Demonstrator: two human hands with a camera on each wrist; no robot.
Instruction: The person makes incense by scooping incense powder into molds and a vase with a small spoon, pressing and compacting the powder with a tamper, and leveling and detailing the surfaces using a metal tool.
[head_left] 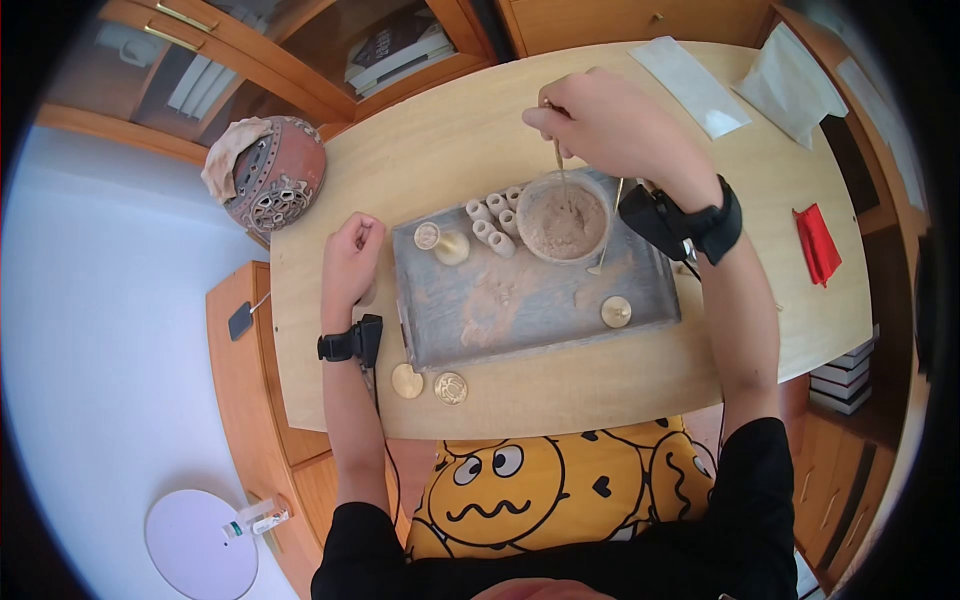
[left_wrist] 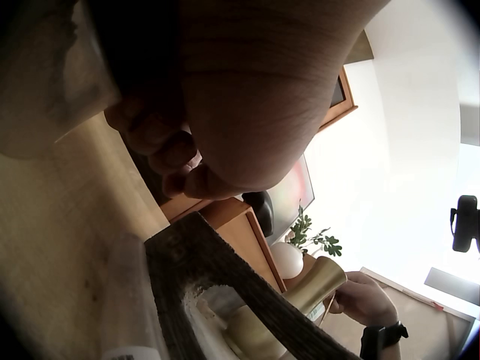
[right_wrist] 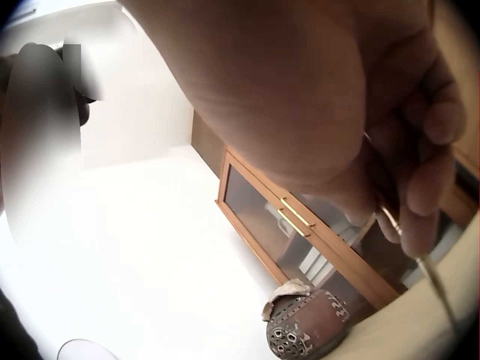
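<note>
My right hand (head_left: 610, 120) pinches a thin metal tool (head_left: 559, 155), its lower end in a round bowl (head_left: 609, 235) of brownish powder (head_left: 560, 222). The right wrist view shows this hand (right_wrist: 405, 165) gripping the same slim rod (right_wrist: 433, 283). Left of the grey wooden tray (head_left: 430, 350), my left hand (head_left: 353, 258) rests with loosely curled fingers; nothing is seen in its grip. Several small beige tubes (head_left: 481, 231) stand beside the bowl. A brass vessel (head_left: 453, 248) sits at the tray's left, a small brass piece (head_left: 617, 311) at its right.
Two round brass pieces (head_left: 451, 388) lie before the tray. A thin brass tool (head_left: 609, 228) leans by the bowl. A patterned reddish pot (head_left: 290, 175) stands back left. White packets (head_left: 690, 85) lie at the back, a red pouch (head_left: 818, 245) at the right.
</note>
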